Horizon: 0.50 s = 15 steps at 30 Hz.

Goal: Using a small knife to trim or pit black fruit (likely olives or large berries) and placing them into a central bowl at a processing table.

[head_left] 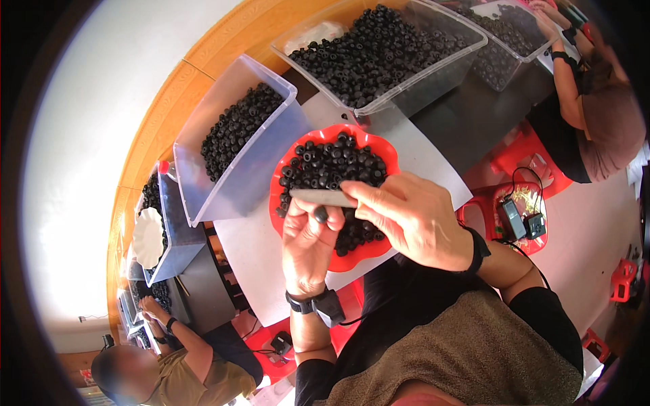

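Between the thumb and fingers of my left hand [305,247] is a small round black bead-like piece [320,214]. My right hand [423,220] is closed on a thin, flat grey blade-like tool [318,197]. The tool lies across the tips of my left fingers, just above the piece; whether the two touch I cannot tell. Beneath both hands stands a red scalloped bowl [384,152]. Many black pieces [335,162] of the same kind fill it, several showing a hole.
The bowl rests on a white board [244,260]. Ahead stand a large clear bin [406,88] and a bluish bin [233,186], both full of black pieces. Co-workers sit at left [176,369] and right [602,122]. On my right, a red stool [535,240] carries cabled black devices.
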Each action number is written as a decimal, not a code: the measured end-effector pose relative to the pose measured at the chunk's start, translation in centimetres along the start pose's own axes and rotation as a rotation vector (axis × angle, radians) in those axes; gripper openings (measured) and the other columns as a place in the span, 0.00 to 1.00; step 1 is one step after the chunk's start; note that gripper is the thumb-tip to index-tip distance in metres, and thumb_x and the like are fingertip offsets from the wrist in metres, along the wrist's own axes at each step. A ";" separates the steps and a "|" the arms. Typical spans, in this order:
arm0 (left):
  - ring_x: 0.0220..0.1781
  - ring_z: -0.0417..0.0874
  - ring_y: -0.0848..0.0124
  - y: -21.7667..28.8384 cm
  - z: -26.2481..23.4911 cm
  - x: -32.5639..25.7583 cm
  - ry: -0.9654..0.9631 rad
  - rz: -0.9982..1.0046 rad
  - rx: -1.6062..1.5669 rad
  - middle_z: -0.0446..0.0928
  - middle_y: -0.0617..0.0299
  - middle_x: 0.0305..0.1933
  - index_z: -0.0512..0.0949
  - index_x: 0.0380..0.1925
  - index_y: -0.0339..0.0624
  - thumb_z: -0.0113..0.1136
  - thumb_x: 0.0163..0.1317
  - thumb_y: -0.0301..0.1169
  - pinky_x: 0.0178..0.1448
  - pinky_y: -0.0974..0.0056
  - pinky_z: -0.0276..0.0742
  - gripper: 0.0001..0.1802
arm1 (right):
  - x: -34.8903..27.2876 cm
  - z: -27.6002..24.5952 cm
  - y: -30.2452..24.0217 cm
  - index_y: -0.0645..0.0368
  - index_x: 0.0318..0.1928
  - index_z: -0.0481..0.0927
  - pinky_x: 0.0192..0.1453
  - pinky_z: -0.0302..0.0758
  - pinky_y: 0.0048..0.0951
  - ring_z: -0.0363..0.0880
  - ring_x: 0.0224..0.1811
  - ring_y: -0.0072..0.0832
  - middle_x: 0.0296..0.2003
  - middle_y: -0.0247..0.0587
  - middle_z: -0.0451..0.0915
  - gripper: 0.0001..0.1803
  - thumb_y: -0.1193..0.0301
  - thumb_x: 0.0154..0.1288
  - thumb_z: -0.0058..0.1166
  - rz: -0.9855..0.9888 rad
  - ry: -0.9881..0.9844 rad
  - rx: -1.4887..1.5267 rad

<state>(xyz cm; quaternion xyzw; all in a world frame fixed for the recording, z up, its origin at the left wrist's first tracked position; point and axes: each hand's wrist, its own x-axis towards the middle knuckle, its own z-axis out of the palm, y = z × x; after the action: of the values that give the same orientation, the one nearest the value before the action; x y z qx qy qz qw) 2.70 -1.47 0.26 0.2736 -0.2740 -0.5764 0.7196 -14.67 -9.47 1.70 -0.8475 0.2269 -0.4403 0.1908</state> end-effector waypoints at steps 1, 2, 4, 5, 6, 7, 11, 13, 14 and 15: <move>0.37 0.71 0.69 0.0 0.5 -0.1 -0.065 -0.013 -0.013 0.72 0.60 0.33 0.73 0.37 0.42 0.61 0.60 0.27 0.44 0.66 0.66 0.08 | 0.1 0.2 0.4 0.51 0.50 0.79 0.24 0.68 0.31 0.70 0.22 0.29 0.20 0.31 0.67 0.19 0.69 0.56 0.62 0.022 0.000 0.002; 0.37 0.71 0.69 0.1 0.6 0.0 -0.103 -0.018 -0.032 0.73 0.60 0.34 0.73 0.37 0.42 0.61 0.61 0.27 0.44 0.66 0.66 0.08 | 0.2 0.5 0.9 0.51 0.49 0.79 0.24 0.69 0.31 0.71 0.21 0.30 0.20 0.31 0.68 0.18 0.69 0.56 0.62 0.034 0.035 0.049; 0.36 0.70 0.70 0.1 0.5 0.4 -0.137 -0.019 -0.050 0.73 0.60 0.34 0.73 0.38 0.42 0.60 0.61 0.27 0.44 0.66 0.66 0.07 | 0.1 0.4 0.8 0.51 0.48 0.79 0.24 0.69 0.30 0.70 0.21 0.30 0.20 0.32 0.69 0.18 0.69 0.56 0.62 0.057 0.042 0.071; 0.37 0.71 0.69 0.0 0.2 0.5 -0.091 -0.007 -0.054 0.73 0.60 0.35 0.73 0.38 0.42 0.60 0.61 0.27 0.45 0.66 0.67 0.08 | 0.0 0.2 0.7 0.52 0.48 0.79 0.24 0.69 0.30 0.70 0.21 0.30 0.20 0.32 0.69 0.17 0.69 0.56 0.62 0.078 0.050 0.093; 0.38 0.72 0.69 0.0 0.1 0.5 -0.045 0.005 -0.059 0.73 0.60 0.35 0.72 0.38 0.42 0.60 0.61 0.27 0.46 0.65 0.68 0.08 | 0.0 -0.1 0.6 0.52 0.48 0.80 0.24 0.69 0.30 0.70 0.21 0.30 0.19 0.32 0.68 0.17 0.70 0.56 0.62 0.074 0.034 0.095; 0.38 0.72 0.69 0.1 0.1 0.4 -0.044 0.007 -0.058 0.73 0.60 0.35 0.72 0.38 0.42 0.60 0.61 0.27 0.46 0.65 0.68 0.08 | 0.0 -0.2 0.3 0.52 0.48 0.80 0.24 0.69 0.30 0.70 0.21 0.30 0.19 0.32 0.68 0.17 0.70 0.56 0.62 0.072 0.033 0.097; 0.42 0.75 0.69 -0.1 -0.3 0.3 0.009 -0.039 -0.136 0.74 0.58 0.39 0.72 0.44 0.43 0.61 0.61 0.26 0.54 0.63 0.71 0.12 | -0.3 -0.2 -0.4 0.53 0.48 0.80 0.23 0.67 0.30 0.69 0.21 0.28 0.19 0.31 0.68 0.18 0.70 0.55 0.63 0.028 -0.008 0.123; 0.42 0.75 0.69 -0.3 -0.2 0.7 -0.040 -0.015 -0.153 0.74 0.58 0.40 0.72 0.43 0.43 0.60 0.61 0.26 0.53 0.64 0.70 0.12 | -0.3 -0.2 -0.4 0.53 0.48 0.80 0.23 0.67 0.30 0.69 0.21 0.28 0.19 0.31 0.67 0.18 0.70 0.55 0.63 0.009 -0.021 0.105; 0.42 0.75 0.69 -0.3 -0.1 0.7 -0.041 -0.014 -0.151 0.74 0.58 0.40 0.72 0.43 0.43 0.60 0.61 0.26 0.53 0.64 0.70 0.12 | -0.3 -0.1 -0.3 0.52 0.48 0.80 0.23 0.67 0.29 0.69 0.21 0.29 0.19 0.31 0.67 0.18 0.70 0.55 0.63 0.011 -0.027 0.083; 0.42 0.75 0.69 -0.3 -0.1 0.6 0.003 -0.024 -0.136 0.74 0.58 0.39 0.72 0.42 0.43 0.60 0.61 0.26 0.51 0.65 0.70 0.11 | -0.3 0.0 -0.2 0.52 0.48 0.80 0.23 0.67 0.29 0.69 0.21 0.29 0.19 0.31 0.67 0.18 0.70 0.55 0.63 0.011 -0.025 0.084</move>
<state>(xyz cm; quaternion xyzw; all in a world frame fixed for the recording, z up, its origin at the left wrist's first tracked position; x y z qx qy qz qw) 2.65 -2.08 0.03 0.2283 -0.2298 -0.6019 0.7299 -14.80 -9.16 1.59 -0.8430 0.2103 -0.4377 0.2312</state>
